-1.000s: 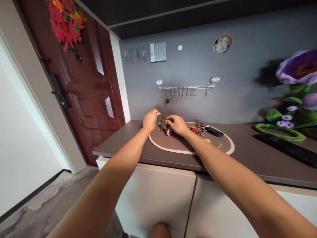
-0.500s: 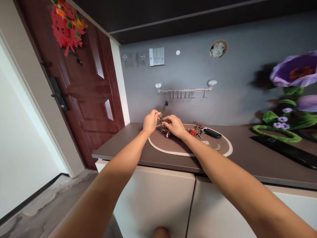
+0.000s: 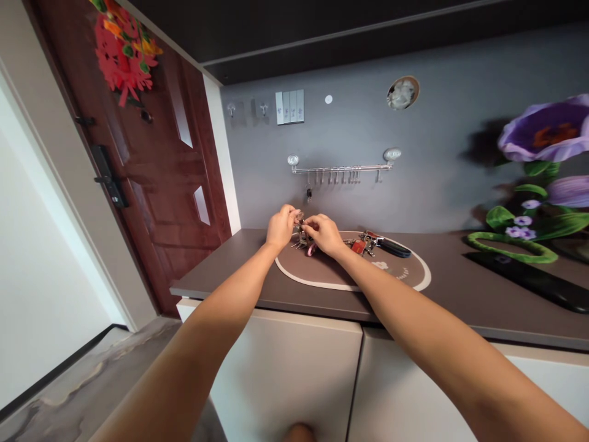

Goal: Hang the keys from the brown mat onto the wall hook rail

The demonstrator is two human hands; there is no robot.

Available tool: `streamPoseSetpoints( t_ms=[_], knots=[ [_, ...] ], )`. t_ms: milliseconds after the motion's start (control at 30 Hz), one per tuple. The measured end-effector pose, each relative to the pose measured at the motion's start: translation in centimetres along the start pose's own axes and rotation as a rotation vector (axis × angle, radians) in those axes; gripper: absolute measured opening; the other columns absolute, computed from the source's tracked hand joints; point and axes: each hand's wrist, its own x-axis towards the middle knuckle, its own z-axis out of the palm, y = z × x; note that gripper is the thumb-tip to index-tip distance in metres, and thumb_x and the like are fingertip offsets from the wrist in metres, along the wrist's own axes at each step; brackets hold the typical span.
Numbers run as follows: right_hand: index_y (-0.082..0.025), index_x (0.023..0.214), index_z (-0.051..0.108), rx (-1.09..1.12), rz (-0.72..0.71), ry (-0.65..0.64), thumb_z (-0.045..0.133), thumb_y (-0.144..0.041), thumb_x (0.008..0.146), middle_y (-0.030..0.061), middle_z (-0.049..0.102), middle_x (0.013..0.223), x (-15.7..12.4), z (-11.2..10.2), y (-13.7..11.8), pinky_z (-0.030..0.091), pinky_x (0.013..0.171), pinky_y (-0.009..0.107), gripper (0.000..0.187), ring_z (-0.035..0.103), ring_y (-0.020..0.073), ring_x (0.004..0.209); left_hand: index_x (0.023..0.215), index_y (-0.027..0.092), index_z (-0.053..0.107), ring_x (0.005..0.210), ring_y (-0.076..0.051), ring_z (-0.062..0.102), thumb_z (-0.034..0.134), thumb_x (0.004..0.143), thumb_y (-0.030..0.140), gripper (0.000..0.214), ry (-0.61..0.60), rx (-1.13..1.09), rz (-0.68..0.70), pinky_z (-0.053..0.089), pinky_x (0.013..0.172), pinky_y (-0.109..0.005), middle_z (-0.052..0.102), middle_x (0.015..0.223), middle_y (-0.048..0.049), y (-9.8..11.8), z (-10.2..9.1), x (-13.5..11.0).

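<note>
A bunch of metal keys [image 3: 300,240] with a pink loop [image 3: 311,248] lies at the left of the oval brown mat [image 3: 317,274], partly under my hands. My left hand [image 3: 280,227] pinches a small metal key ring [image 3: 299,216] at the top of the bunch. My right hand [image 3: 323,234] sits just beside it, fingertips at the keys, and hides part of the bunch. To the right on the mat lie a second key cluster with a red fob [image 3: 359,246] and a black key fob [image 3: 394,248], neither touched.
The mat rests on a dark brown countertop [image 3: 230,270] above white cabinet doors. A metal hook rail [image 3: 340,168] with a small key hanging from it is fixed to the grey wall behind. A dark red door [image 3: 156,184] stands at the left, and a long black object [image 3: 524,283] lies at the counter's right.
My hands have come closer together around the key ring, which is now lifted slightly above the bunch. The view has shifted a little.
</note>
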Motion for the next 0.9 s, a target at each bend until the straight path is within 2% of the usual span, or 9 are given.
streamPoseSetpoints(
  t_ms=[167, 367, 567, 800, 900],
  knots=[
    [-0.018, 0.073, 0.061, 0.102, 0.069, 0.017, 0.051, -0.023, 0.073, 0.0013, 0.052, 0.077, 0.0, -0.3, -0.4, 0.041, 0.072, 0.025, 0.011, 0.049, 0.0100, 0.067, 0.086, 0.017, 0.050, 0.062, -0.011, 0.057, 0.031, 0.088, 0.038, 0.028, 0.060, 0.067, -0.039, 0.041, 0.062, -0.022, 0.062, 0.067, -0.0012, 0.0, -0.2, 0.1],
    [-0.018, 0.081, 0.061, 0.250, 0.129, 0.046, 0.050, -0.036, 0.075, 0.0040, 0.048, 0.090, 0.2, -0.6, -0.4, 0.046, 0.058, 0.027, 0.022, 0.050, 0.0118, 0.069, 0.085, 0.018, 0.050, 0.058, -0.012, 0.055, 0.028, 0.088, 0.042, 0.033, 0.096, 0.170, -0.075, 0.037, 0.059, -0.022, 0.059, 0.062, -0.0004, -0.1, -0.5, 0.1],
    [-0.017, 0.078, 0.059, 0.165, 0.048, 0.155, 0.046, -0.030, 0.078, 0.0031, 0.052, 0.083, 1.1, -1.3, -0.1, 0.041, 0.074, 0.028, 0.018, 0.048, 0.0124, 0.074, 0.080, 0.019, 0.049, 0.053, -0.011, 0.052, 0.023, 0.088, 0.046, 0.038, 0.071, 0.159, -0.074, 0.035, 0.055, -0.021, 0.057, 0.059, 0.0007, -0.2, -0.3, -0.1],
    [-0.018, 0.077, 0.060, 0.055, 0.037, 0.276, 0.046, -0.026, 0.079, 0.0057, 0.054, 0.086, 1.3, -2.3, -0.1, 0.037, 0.078, 0.029, 0.016, 0.047, 0.0160, 0.084, 0.076, 0.020, 0.048, 0.056, -0.012, 0.053, 0.024, 0.088, 0.045, 0.037, -0.041, 0.171, -0.039, 0.034, 0.056, -0.022, 0.056, 0.059, 0.0007, 0.3, -0.1, -0.5],
    [-0.021, 0.077, 0.060, -0.045, 0.056, 0.282, 0.046, -0.028, 0.080, 0.0056, 0.056, 0.087, 1.2, -2.7, -0.3, 0.033, 0.081, 0.032, 0.017, 0.046, 0.0179, 0.087, 0.075, 0.020, 0.049, 0.058, -0.013, 0.053, 0.024, 0.088, 0.045, 0.037, -0.073, 0.181, -0.021, 0.034, 0.058, -0.023, 0.056, 0.060, 0.0005, 0.6, 0.0, -0.6]
  ],
)
